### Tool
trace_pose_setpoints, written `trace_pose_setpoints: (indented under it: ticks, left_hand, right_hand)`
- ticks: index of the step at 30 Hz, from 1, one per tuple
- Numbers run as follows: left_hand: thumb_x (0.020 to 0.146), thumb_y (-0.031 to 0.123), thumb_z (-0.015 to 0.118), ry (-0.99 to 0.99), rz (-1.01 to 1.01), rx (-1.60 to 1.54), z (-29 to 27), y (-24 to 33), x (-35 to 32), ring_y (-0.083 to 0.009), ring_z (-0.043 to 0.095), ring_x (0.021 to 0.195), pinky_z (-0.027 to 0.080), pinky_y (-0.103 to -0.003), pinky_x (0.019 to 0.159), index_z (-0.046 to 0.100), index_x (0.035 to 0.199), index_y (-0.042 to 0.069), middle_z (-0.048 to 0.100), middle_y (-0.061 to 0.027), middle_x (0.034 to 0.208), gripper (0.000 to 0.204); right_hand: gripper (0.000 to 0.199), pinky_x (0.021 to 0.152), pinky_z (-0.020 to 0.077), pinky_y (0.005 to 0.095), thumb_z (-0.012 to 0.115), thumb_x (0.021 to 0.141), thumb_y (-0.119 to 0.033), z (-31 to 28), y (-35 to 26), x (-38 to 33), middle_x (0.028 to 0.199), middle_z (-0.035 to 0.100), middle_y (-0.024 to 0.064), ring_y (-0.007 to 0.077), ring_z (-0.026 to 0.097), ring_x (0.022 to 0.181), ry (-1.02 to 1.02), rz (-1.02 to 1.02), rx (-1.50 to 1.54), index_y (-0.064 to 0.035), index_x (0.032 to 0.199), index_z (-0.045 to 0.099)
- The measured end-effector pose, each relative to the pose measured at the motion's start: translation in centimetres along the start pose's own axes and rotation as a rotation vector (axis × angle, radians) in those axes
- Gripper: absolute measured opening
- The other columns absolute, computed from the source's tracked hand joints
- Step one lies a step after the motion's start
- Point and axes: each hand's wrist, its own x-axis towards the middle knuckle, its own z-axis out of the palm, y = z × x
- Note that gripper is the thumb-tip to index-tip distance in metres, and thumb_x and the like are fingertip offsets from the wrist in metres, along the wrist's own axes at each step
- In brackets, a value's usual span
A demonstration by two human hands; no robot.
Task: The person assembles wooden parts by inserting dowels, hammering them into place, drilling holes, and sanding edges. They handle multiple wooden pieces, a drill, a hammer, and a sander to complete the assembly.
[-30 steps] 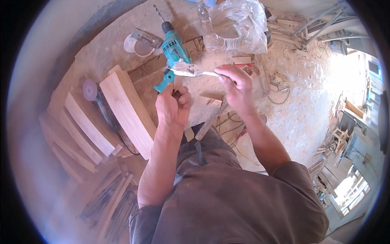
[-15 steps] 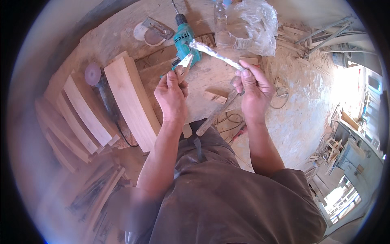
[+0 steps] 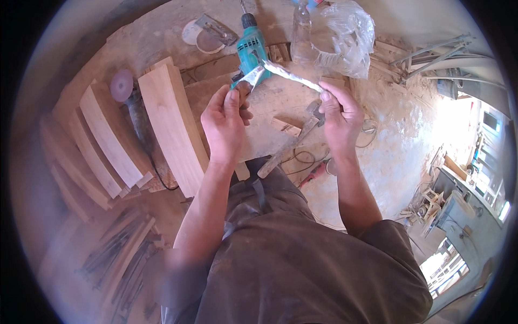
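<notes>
My left hand (image 3: 225, 121) is closed on a small scraper (image 3: 253, 76) with a shiny, tapering blade; my fingers hide its other end. A crumpled silver tube (image 3: 294, 75), thin and squeezed flat, is pinched at its right end by the fingertips of my right hand (image 3: 341, 116). The tube's far left end meets the blade's tip in the picture; whether they touch I cannot tell. Behind both lies a teal power drill (image 3: 251, 48) on the workbench (image 3: 253, 116). Below the tube, a hammer (image 3: 288, 147) with a wooden handle lies across the bench's near edge.
Several curved wooden pieces (image 3: 170, 127) stand at the left, with an angle grinder (image 3: 139, 121) among them. Sanding discs (image 3: 209, 42), a clear bottle (image 3: 301, 32) and a plastic bag (image 3: 350, 40) lie at the back. A small wood block (image 3: 286, 126) sits near the hammer.
The tube's left end and the scraper's blade have come together. My left hand has shifted slightly left and up, and the view has moved a little.
</notes>
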Motion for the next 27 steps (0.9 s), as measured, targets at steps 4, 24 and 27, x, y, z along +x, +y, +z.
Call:
trace_pose_setpoints:
  ticks: [4, 24, 27]
  left_hand:
    - [0.108, 0.022, 0.059, -0.013, 0.041, 0.072, -0.5, -0.2, -0.2, -0.0112, 0.065, 0.065, 0.053, -0.025, 0.058, 0.067, 0.123, -0.005, 0.069, -0.0071, 0.084, 0.032]
    - [0.078, -0.003, 0.079, -0.121, 1.025, 0.919, -4.6, -1.0, 0.5, -0.0311, 0.067, 0.084, 0.057, -0.039, 0.072, 0.069, 0.114, 0.004, 0.067, -0.0132, 0.103, 0.038]
    - [0.077, -0.004, 0.082, -0.16, 1.047, 0.965, -4.9, -1.1, 0.6, -0.0293, 0.069, 0.085, 0.058, -0.036, 0.072, 0.072, 0.108, 0.006, 0.067, -0.0128, 0.108, 0.035]
  right_hand:
    - [0.027, 0.063, 0.0503, 0.0309, 0.071, 0.087, 0.007, 0.8, -1.5, 0.9, 0.088, 0.067, 0.0102, 0.0204, 0.066, 0.073, -0.091, -0.308, -0.159, -0.0029, 0.112, 0.077]
    - [0.022, 0.066, 0.0506, 0.0321, 0.068, 0.091, 0.005, -2.6, -2.6, 4.4, 0.088, 0.071, 0.0117, 0.02, 0.066, 0.075, -0.345, -0.085, -0.325, -0.0016, 0.11, 0.077]
    - [0.021, 0.064, 0.0497, 0.0318, 0.068, 0.092, 0.005, -1.5, -3.4, 4.1, 0.088, 0.07, 0.0121, 0.0193, 0.065, 0.074, -0.363, -0.112, -0.216, -0.0012, 0.11, 0.077]
